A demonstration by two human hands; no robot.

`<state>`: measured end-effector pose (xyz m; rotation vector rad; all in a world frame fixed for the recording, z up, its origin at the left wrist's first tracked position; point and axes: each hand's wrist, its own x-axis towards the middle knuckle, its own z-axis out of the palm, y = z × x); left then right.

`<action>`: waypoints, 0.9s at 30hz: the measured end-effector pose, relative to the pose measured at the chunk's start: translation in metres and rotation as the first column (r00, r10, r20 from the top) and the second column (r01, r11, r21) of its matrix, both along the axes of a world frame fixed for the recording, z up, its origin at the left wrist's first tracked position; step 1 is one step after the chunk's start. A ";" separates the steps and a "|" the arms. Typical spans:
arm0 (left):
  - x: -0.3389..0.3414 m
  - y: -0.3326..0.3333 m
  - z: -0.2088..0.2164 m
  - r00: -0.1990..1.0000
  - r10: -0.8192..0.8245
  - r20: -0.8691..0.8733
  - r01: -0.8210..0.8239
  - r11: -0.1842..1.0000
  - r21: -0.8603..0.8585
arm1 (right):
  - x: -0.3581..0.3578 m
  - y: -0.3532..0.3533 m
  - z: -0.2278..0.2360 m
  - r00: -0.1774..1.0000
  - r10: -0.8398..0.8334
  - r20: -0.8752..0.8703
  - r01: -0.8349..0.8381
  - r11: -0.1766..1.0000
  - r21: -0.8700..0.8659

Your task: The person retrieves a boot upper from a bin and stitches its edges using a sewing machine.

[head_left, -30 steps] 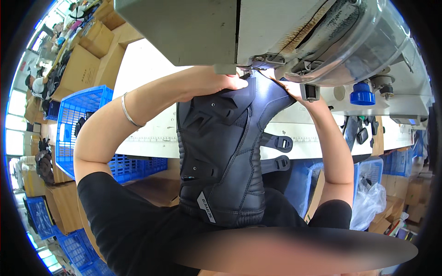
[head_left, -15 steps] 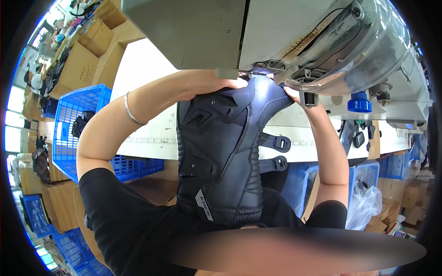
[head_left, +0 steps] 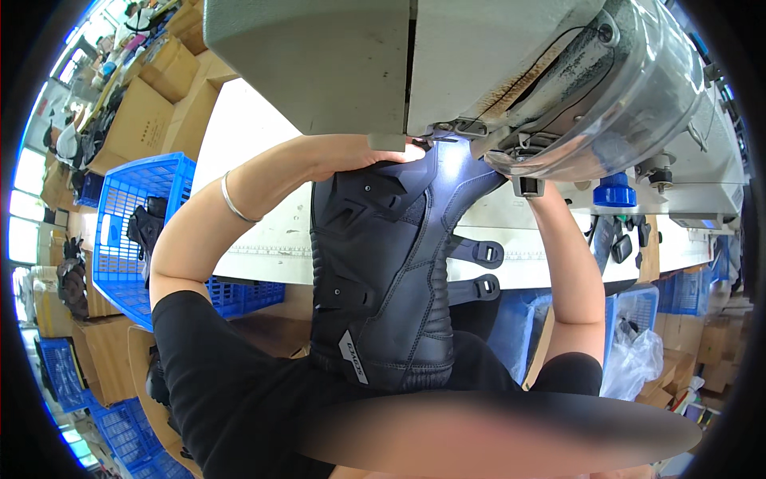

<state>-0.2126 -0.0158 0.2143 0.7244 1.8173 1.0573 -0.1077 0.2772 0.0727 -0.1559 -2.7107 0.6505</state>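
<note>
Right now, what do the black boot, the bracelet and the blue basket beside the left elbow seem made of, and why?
Black boot: perhaps leather or synthetic, satin, given its soft sheen and stitched seams.
Bracelet: probably polished metal, silvery and shiny.
Blue basket: likely moulded plastic, smooth-looking, with latticed walls.

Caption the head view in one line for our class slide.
A left hand on a black boot upper, beneath a sewing machine.

Black boot upper (head_left: 379, 275) — stitched, ribbed at the edges — stretches lengthwise, two straps (head_left: 469, 249) jutting right, far end lit.
</note>
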 end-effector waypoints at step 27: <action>-0.002 0.001 -0.024 0.997 0.016 -0.076 0.008 0.952 0.307 | 0.007 0.000 0.020 1.000 -0.029 -0.003 0.029 0.999 0.046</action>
